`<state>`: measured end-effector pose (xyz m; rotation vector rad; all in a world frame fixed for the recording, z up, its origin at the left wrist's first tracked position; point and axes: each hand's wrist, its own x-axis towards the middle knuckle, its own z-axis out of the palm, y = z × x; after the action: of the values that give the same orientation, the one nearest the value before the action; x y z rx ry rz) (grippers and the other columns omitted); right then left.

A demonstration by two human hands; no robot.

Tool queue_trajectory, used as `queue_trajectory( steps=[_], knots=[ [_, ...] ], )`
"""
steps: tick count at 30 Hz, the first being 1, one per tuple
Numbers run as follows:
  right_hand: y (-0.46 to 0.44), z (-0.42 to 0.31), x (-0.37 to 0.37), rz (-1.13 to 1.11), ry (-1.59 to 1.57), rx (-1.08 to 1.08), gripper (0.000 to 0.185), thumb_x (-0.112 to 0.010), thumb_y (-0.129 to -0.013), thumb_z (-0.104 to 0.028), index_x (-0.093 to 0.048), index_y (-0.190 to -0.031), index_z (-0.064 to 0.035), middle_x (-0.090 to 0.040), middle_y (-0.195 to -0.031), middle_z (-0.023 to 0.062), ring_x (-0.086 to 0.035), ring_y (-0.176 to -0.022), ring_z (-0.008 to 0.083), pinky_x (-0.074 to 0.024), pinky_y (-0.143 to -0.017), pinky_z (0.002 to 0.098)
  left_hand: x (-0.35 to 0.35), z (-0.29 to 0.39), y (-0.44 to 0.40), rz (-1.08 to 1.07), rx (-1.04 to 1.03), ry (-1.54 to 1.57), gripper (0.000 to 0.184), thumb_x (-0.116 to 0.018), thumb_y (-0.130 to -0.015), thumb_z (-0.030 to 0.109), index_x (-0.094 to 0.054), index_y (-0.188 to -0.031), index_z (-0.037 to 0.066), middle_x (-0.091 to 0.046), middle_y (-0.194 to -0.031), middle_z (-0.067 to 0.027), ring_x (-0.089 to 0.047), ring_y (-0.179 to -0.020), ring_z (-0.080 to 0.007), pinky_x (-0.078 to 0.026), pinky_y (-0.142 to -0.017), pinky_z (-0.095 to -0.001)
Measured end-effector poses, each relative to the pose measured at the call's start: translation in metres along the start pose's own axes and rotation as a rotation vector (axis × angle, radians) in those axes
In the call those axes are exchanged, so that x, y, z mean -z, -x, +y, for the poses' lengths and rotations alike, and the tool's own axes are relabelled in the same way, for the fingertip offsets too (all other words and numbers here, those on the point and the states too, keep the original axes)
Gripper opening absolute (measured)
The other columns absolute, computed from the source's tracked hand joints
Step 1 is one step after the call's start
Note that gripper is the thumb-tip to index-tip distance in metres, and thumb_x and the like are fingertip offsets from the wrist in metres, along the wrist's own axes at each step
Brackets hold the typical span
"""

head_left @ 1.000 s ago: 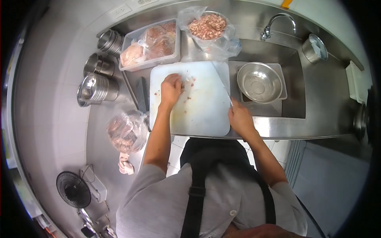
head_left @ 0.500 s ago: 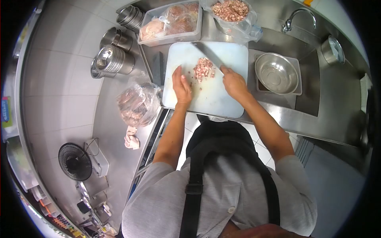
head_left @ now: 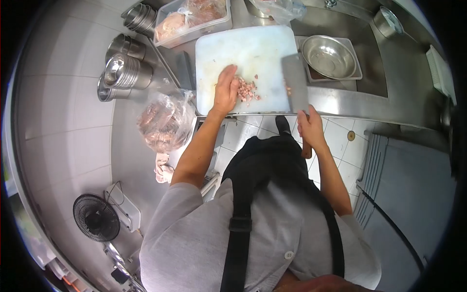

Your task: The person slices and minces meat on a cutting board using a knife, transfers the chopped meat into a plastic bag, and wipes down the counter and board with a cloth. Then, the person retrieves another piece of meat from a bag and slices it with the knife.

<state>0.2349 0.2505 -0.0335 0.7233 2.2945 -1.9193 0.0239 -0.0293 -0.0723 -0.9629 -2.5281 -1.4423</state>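
Note:
Near the front right edge of the white cutting board [head_left: 262, 44], my right hand [head_left: 312, 129] is wrapped round the wooden handle of a cleaver [head_left: 295, 80]. Its broad blade covers the board's right edge, and a few small bits lie beside it. My left hand [head_left: 226, 91] rests edge-down on the board's left half, fingers stretched out and side by side. Right against it lies a small heap of diced meat [head_left: 247, 90], with some loose cubes around.
A steel bowl [head_left: 329, 57] stands on a tray in the sink [head_left: 372, 63] to the right. Behind the board is a plastic tub [head_left: 194, 35] of bagged meat. At left are a bag of meat [head_left: 163, 121], stacked steel pots [head_left: 127, 75] and a fan [head_left: 96, 217].
My right hand has brought the cleaver from the heap to the board's front right edge. The heap looks smaller and lies nearer me. My left hand stays beside it; the view has shifted.

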Motion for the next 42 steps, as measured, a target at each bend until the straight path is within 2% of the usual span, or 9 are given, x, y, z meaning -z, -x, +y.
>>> queue_trajectory(
  steps=[4, 6, 11, 16, 20, 27, 33, 36, 42],
  knots=[
    [0.029, 0.015, -0.028, 0.086, -0.226, -0.088, 0.016, -0.056, -0.110, -0.016, -0.056, -0.115, -0.0006, -0.055, -0.069, 0.0020, -0.053, -0.050, 0.0089, -0.0427, -0.041, 0.0291, 0.009, 0.039, 0.021, -0.073, -0.043, -0.335, 0.091, -0.077, -0.096, 0.043, -0.035, -0.161, -0.006, -0.034, -0.165, -0.0341, -0.032, -0.154, -0.0503, -0.028, -0.127, -0.0557],
    [0.022, 0.019, -0.051, 0.086, -0.179, -0.093, 0.016, -0.057, -0.109, -0.015, -0.056, -0.114, 0.0005, -0.057, -0.068, 0.0045, -0.056, -0.050, 0.0123, -0.0449, -0.043, 0.0318, 0.002, 0.035, 0.019, -0.087, -0.021, -0.354, 0.107, -0.083, -0.089, 0.047, -0.029, -0.163, -0.006, -0.029, -0.167, -0.0351, -0.028, -0.155, -0.0531, -0.026, -0.128, -0.0581],
    [-0.014, -0.003, -0.117, 0.028, 0.054, 0.078, 0.020, -0.061, -0.105, -0.016, -0.058, -0.108, 0.0039, -0.065, -0.073, 0.0192, -0.067, -0.058, 0.0321, -0.0546, -0.057, 0.0464, -0.023, 0.006, 0.011, 0.141, 0.030, -0.370, 0.097, -0.082, -0.091, 0.044, -0.037, -0.159, -0.009, -0.035, -0.163, -0.0372, -0.029, -0.153, -0.0535, -0.026, -0.127, -0.0577],
    [-0.039, -0.023, -0.178, -0.158, 0.251, 0.183, 0.028, -0.063, -0.100, -0.021, -0.062, -0.107, 0.0063, -0.070, -0.101, 0.0349, -0.067, -0.099, 0.0559, -0.0533, -0.087, 0.0599, -0.023, 0.018, 0.013, 0.383, 0.206, -0.175, 0.067, -0.077, -0.098, 0.027, -0.053, -0.148, -0.011, -0.040, -0.162, -0.0334, -0.044, -0.147, -0.0463, -0.043, -0.117, -0.0515],
    [-0.058, -0.024, -0.181, -0.252, 0.228, 0.271, 0.029, -0.064, -0.099, -0.020, -0.061, -0.108, 0.0072, -0.070, -0.100, 0.0353, -0.067, -0.097, 0.0559, -0.0531, -0.086, 0.0600, -0.028, 0.001, 0.006, 0.656, 0.255, 0.109, 0.046, -0.070, -0.102, 0.011, -0.061, -0.142, -0.011, -0.046, -0.160, -0.0297, -0.061, -0.134, -0.0379, -0.057, -0.103, -0.0402],
    [-0.121, -0.128, -0.072, -0.205, 0.161, 0.367, 0.029, -0.065, -0.099, -0.019, -0.058, -0.110, 0.0078, -0.069, -0.093, 0.0351, -0.067, -0.093, 0.0560, -0.0525, -0.083, 0.0587, -0.046, 0.082, -0.155, 0.675, 0.128, 0.123, 0.037, -0.064, -0.105, 0.014, -0.069, -0.133, -0.009, -0.060, -0.148, -0.0303, -0.064, -0.132, -0.0393, -0.055, -0.105, -0.0419],
    [-0.228, -0.224, 0.054, -0.129, 0.087, 0.263, 0.026, -0.061, -0.105, -0.019, -0.055, -0.107, 0.0056, -0.066, -0.073, 0.0200, -0.065, -0.055, 0.0315, -0.0531, -0.053, 0.0448, -0.087, 0.049, -0.379, 0.670, -0.039, -0.002, 0.029, -0.068, -0.101, 0.020, -0.076, -0.118, -0.002, -0.071, -0.126, -0.0257, -0.070, -0.113, -0.0398, -0.056, -0.096, -0.0444],
    [-0.235, -0.227, 0.101, -0.019, -0.026, 0.209, 0.020, -0.060, -0.107, -0.017, -0.050, -0.101, -0.0005, -0.056, -0.066, 0.0034, -0.056, -0.050, 0.0134, -0.0425, -0.041, 0.0326, -0.114, 0.002, -0.438, 0.467, -0.047, -0.159, 0.025, -0.068, -0.101, 0.022, -0.077, -0.112, 0.001, -0.071, -0.114, -0.0241, -0.067, -0.104, -0.0418, -0.054, -0.093, -0.0483],
    [-0.222, -0.185, 0.165, -0.064, -0.156, 0.088, 0.012, -0.057, -0.108, -0.012, -0.056, -0.110, 0.0002, -0.055, -0.064, 0.0022, -0.054, -0.049, 0.0108, -0.0425, -0.043, 0.0312, -0.135, -0.028, -0.442, 0.286, 0.026, -0.638, 0.029, -0.064, -0.104, 0.030, -0.078, -0.113, 0.006, -0.067, -0.118, -0.0229, -0.060, -0.110, -0.0441, -0.047, -0.100, -0.0550]
  ],
)
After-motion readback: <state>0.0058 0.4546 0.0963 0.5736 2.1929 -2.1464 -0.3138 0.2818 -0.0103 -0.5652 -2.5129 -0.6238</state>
